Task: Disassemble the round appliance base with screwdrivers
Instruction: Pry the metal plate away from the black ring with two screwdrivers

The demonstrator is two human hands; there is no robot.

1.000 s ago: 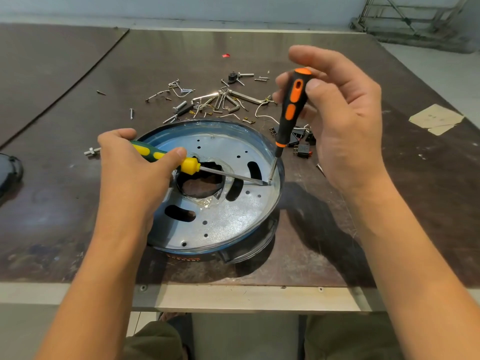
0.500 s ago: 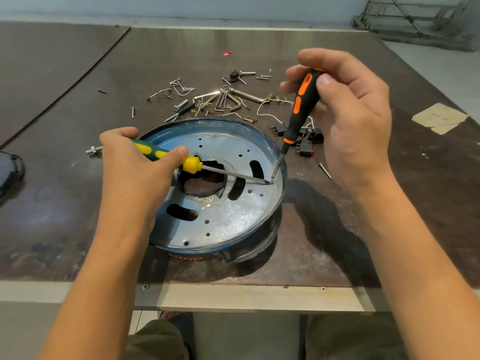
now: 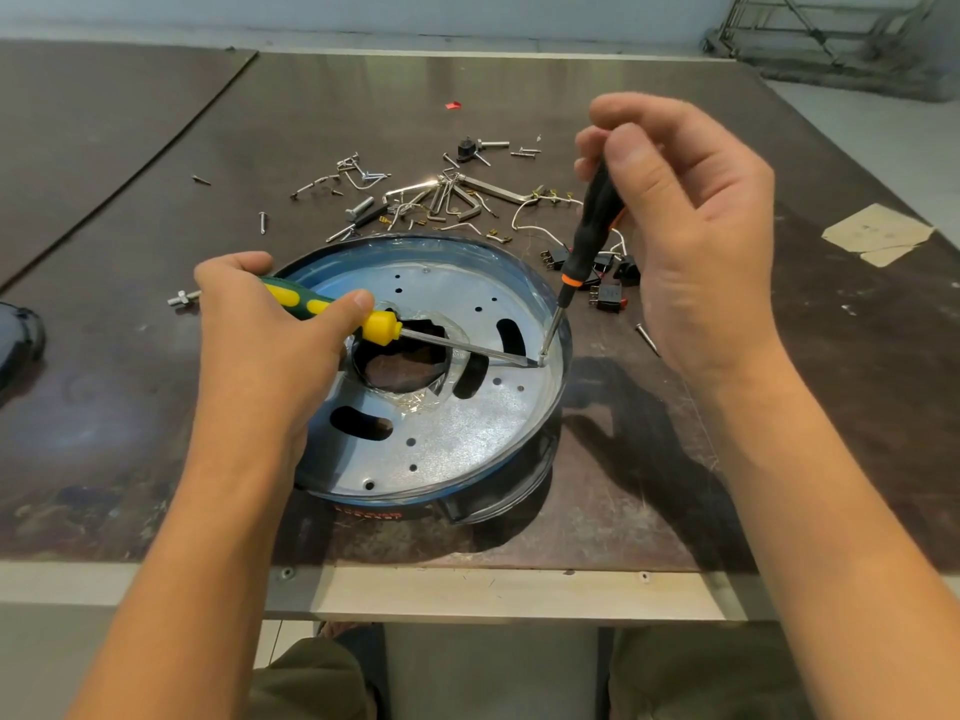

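The round appliance base (image 3: 467,439), a shiny metal disc with a blue rim, a centre hole and several slots, lies near the table's front edge. My left hand (image 3: 265,350) grips a green and yellow screwdriver (image 3: 374,327) laid flat across the disc, its tip at the right inner rim. My right hand (image 3: 696,236) pinches the top of a black and orange screwdriver (image 3: 587,241) held nearly upright. Both tips meet at one spot (image 3: 540,362) on the disc's right side.
Several loose screws, metal clips, wires and small black switches (image 3: 605,296) lie scattered behind and right of the base. A single bolt (image 3: 183,297) sits left of my left hand. A dark object (image 3: 18,335) lies at the left edge, paper scraps (image 3: 878,233) at far right.
My right hand has turned the black and orange screwdriver in its fingers, so its orange stripe now faces away. Left hand and its screwdriver have stayed in place.
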